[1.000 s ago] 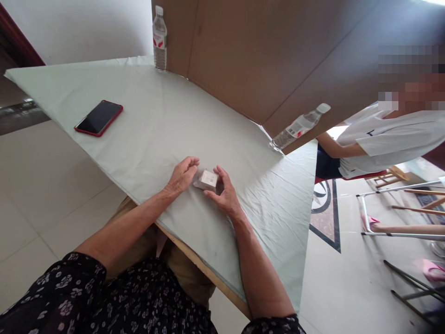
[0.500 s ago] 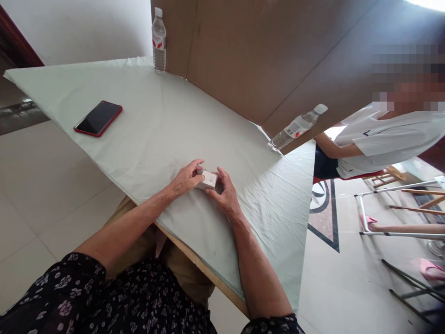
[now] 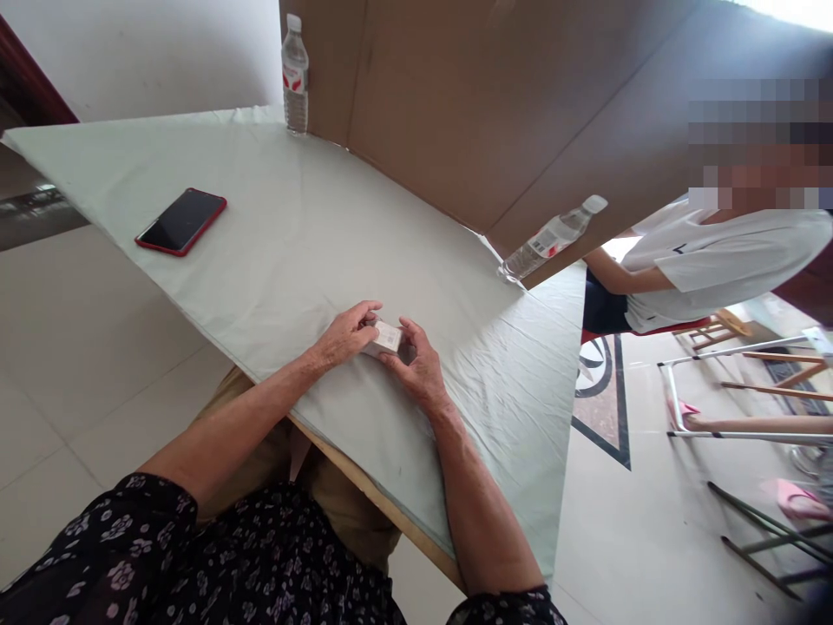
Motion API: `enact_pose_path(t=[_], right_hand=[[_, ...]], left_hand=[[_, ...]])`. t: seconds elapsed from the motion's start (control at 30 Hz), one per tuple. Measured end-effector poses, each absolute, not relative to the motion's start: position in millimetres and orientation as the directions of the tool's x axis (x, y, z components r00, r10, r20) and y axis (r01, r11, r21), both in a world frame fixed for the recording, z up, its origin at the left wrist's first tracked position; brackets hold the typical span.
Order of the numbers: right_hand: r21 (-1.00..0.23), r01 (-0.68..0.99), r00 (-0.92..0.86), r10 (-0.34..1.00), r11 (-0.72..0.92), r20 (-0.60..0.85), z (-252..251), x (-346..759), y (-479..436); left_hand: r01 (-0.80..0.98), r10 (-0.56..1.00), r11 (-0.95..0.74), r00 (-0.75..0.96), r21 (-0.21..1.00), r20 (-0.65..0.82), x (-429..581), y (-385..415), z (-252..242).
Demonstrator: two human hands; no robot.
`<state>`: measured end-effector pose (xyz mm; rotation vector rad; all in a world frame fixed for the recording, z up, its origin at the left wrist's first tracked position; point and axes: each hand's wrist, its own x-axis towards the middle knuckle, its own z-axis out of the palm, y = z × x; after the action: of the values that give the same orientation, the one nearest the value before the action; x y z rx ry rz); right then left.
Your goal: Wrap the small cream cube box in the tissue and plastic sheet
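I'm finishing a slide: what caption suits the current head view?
Left hand and right hand hold a small box over pale cloth, a phone lying apart.

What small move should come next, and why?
Perhaps close the right hand further around the box to steady it: the left hand has its thumb on one end, while the right thumb and fingers bracket the other, with a gap before the palm.

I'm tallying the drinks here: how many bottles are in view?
2. The left bottle stands before the brown panel's left end; the right bottle is at its right end. Others could be hidden behind the panel.
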<state>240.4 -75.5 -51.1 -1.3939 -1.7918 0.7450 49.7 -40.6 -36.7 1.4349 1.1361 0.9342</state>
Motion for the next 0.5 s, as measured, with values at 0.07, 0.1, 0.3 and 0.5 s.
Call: enact_pose_path(t=[0.07,0.1,0.3,0.5], right_hand=[[-0.817,0.521,-0.147,0.969,0.248,0.201,-52.5,240.5,-75.4],[-0.825,0.508,-0.152,0.968,0.250,0.200,-53.4,240.5,-75.3],[-0.859,0.433,-0.188,0.960,0.272,0.208,-55.5,240.1,-75.2],[-0.875,0.410,-0.172,0.964,0.256,0.202,-56.3,237.6,-74.4]], left_hand=[[0.148,0.971,-0.008,0.237,0.989,-0.028,50.0,-40.1,-37.5],[0.138,0.974,0.001,0.223,0.990,-0.032,50.0,-39.7,-37.9],[0.013,0.989,0.062,0.135,0.998,-0.064,47.6,-36.8,-36.8],[0.053,0.982,0.059,0.175,0.997,-0.067,47.4,-35.7,-38.5]])
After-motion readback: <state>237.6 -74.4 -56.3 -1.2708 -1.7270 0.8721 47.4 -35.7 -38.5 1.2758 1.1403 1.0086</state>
